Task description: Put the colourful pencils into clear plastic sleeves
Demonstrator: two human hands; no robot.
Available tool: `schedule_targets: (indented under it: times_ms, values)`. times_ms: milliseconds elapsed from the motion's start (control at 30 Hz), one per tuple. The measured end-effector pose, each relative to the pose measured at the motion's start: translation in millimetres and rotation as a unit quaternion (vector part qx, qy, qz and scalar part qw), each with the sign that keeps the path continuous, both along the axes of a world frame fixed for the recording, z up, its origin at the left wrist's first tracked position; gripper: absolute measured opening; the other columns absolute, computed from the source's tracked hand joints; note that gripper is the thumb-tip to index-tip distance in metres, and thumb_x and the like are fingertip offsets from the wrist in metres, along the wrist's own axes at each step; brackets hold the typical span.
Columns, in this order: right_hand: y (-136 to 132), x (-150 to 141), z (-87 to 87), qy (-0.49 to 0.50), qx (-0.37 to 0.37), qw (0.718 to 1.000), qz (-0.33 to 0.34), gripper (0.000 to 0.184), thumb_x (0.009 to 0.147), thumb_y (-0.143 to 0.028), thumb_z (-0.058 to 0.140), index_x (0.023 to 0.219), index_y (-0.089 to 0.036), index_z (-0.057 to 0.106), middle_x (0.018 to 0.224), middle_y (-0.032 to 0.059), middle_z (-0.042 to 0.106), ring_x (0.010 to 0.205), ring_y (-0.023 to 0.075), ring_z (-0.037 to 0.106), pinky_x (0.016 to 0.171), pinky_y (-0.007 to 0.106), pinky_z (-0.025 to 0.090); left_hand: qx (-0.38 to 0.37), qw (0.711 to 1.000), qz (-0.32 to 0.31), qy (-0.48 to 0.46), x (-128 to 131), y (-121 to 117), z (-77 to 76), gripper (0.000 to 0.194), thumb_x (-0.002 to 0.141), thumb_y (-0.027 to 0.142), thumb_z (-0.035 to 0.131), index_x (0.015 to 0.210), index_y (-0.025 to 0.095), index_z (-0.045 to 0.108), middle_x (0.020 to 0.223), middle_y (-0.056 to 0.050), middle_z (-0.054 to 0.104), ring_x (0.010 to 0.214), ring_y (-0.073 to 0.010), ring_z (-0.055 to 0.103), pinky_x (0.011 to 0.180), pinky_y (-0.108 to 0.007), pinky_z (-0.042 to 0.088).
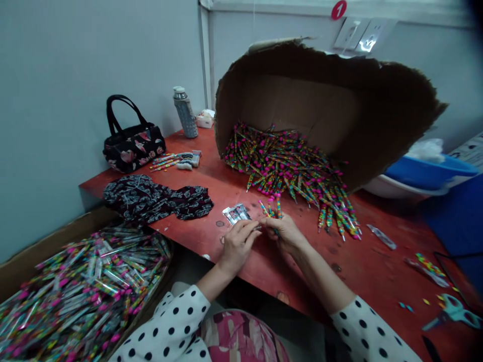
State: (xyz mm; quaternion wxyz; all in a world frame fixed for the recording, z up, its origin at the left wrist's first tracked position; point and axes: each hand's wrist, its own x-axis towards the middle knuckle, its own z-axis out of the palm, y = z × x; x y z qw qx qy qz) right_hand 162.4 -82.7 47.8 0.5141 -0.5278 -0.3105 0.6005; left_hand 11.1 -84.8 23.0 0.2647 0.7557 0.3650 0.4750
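Observation:
My right hand (289,235) is closed round a few colourful patterned pencils (278,205), their pink ends pointing up and away from me. Right beside it, my left hand (237,246) has its fingers bent and pressed together, the tips meeting those of my right hand; whatever they pinch is too small to make out. Just beyond my left fingers, shiny silver packets (236,213) lie on the red table (211,241). A big heap of the same pink-ended pencils (283,161) spills toward my hands from a cardboard box (332,100) tipped on its side.
At lower left, a carton (86,221) holds many clear-wrapped pencils. A dark patterned cloth (154,198), a floral handbag (134,146) and a bottle (185,113) stand or lie at left. Scissors (453,311), a clear wrapper (381,236) and a blue basin (433,173) are at right.

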Motion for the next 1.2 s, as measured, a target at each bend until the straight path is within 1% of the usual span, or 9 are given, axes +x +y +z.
schedule_targets:
  times_ms: [200,300,433,567,667,767,833,1033,1200]
  values:
    - [-7,1,0.0,-0.029,-0.004,0.998,-0.051,0.025,0.057,-0.028,0.072,0.064,-0.016,0.051,0.043,-0.0084,0.045,0.032,0.0033,0.031,0.029,0.015,0.019,-0.011,0.999,0.029,-0.043,-3,1,-0.3,0.019,0.081,0.019,0.053,0.098,0.021,0.064,0.092,-0.005,0.066,0.087,-0.0159,0.060,0.080,-0.029,0.047]
    - [-14,1,-3.6,-0.015,-0.021,0.999,-0.026,0.026,0.060,-0.033,0.071,0.067,-0.015,0.054,0.047,-0.0057,0.050,0.033,0.0035,0.032,0.028,0.016,0.019,-0.011,0.998,0.032,-0.053,-3,2,0.0,0.023,0.081,0.018,0.054,0.102,0.021,0.063,0.096,-0.006,0.065,0.090,-0.0168,0.060,0.083,-0.030,0.046]
    - [-14,-1,-6.4,-0.015,-0.002,0.999,-0.039,0.024,0.057,-0.027,0.072,0.063,-0.016,0.051,0.040,-0.0087,0.043,0.031,0.0040,0.030,0.028,0.016,0.020,-0.109,0.989,-0.013,-0.095,5,-4,2.3,0.034,0.078,0.020,0.057,0.112,0.024,0.059,0.103,-0.006,0.062,0.083,-0.0148,0.061,0.078,-0.029,0.050]
    - [-9,1,-4.8,-0.035,0.027,0.998,-0.049,0.024,0.057,-0.022,0.071,0.063,-0.018,0.048,0.038,-0.0096,0.042,0.029,0.0048,0.031,0.028,0.017,0.021,-0.327,0.921,-0.068,-0.199,12,-5,3.0,0.052,0.072,0.028,0.063,0.122,0.023,0.050,0.106,-0.007,0.061,0.073,-0.0136,0.062,0.067,-0.029,0.054]
    - [-6,4,-2.6,-0.057,0.038,0.997,-0.029,0.024,0.058,-0.023,0.071,0.065,-0.018,0.049,0.039,-0.0091,0.044,0.030,0.0053,0.033,0.028,0.017,0.021,-0.438,0.867,-0.123,-0.204,13,-1,2.1,0.038,0.071,0.038,0.062,0.100,0.013,0.065,0.082,-0.005,0.065,0.066,-0.0136,0.061,0.063,-0.029,0.054]
    - [-7,6,-2.2,-0.082,0.039,0.996,-0.025,0.025,0.060,-0.028,0.072,0.067,-0.018,0.050,0.040,-0.0087,0.045,0.030,0.0053,0.033,0.028,0.017,0.022,-0.470,0.852,-0.130,-0.189,14,1,1.8,0.030,0.067,0.040,0.067,0.070,0.010,0.069,0.062,-0.002,0.061,0.056,-0.0102,0.057,0.058,-0.025,0.053]
    - [-11,9,-3.1,-0.101,0.048,0.993,-0.049,0.027,0.062,-0.033,0.071,0.073,-0.018,0.052,0.044,-0.0076,0.048,0.032,0.0064,0.037,0.030,0.017,0.027,-0.487,0.842,-0.106,-0.208,15,2,3.1,0.027,0.062,0.037,0.071,0.062,0.010,0.067,0.057,-0.001,0.059,0.051,-0.0082,0.054,0.054,-0.022,0.051]
    - [-60,7,-5.8,-0.185,0.043,0.979,-0.074,0.029,0.069,-0.043,0.066,0.080,-0.017,0.058,0.051,-0.0021,0.055,0.043,0.0128,0.051,0.041,0.024,0.042,-0.554,0.754,-0.006,-0.352,16,4,11.5,0.027,0.055,0.030,0.077,0.063,0.009,0.063,0.060,-0.004,0.063,0.052,-0.0097,0.059,0.052,-0.020,0.051]
    - [-100,-12,-11.8,-0.206,0.007,0.977,-0.053,0.032,0.069,-0.044,0.066,0.090,-0.020,0.060,0.051,-0.0030,0.056,0.042,0.0131,0.051,0.040,0.023,0.043,-0.573,0.687,-0.019,-0.446,23,5,16.2,0.023,0.058,0.025,0.076,0.068,0.011,0.061,0.064,-0.002,0.063,0.057,-0.0117,0.062,0.056,-0.023,0.054]
